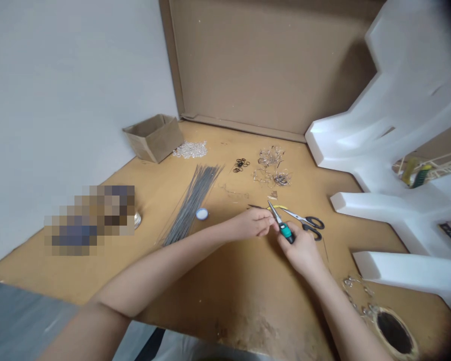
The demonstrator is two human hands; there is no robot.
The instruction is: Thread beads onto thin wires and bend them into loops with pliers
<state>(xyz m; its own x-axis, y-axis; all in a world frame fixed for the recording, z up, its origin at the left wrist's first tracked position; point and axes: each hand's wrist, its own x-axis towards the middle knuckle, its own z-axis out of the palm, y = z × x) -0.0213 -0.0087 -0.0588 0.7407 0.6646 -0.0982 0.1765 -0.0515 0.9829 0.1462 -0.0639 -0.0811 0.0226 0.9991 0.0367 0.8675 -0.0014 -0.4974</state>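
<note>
My right hand is wrapped round the green-and-black handle of long-nose pliers, whose metal jaws point up and left. Beside them, my left hand is closed in a pinch, its fingertips next to the pliers; whatever they hold is too small to make out. Just past the pliers lie scissors with black handles. A thin yellow-handled tool is partly hidden behind the jaws. Left of my hands rest a bundle of thin grey wires and a small blue-rimmed white cap.
Farther back are a cardboard box, clear beads, black rings and tangled wire pieces. White foam juts over the table's right side. A dark oval piece lies near right. Part of the left is blurred out.
</note>
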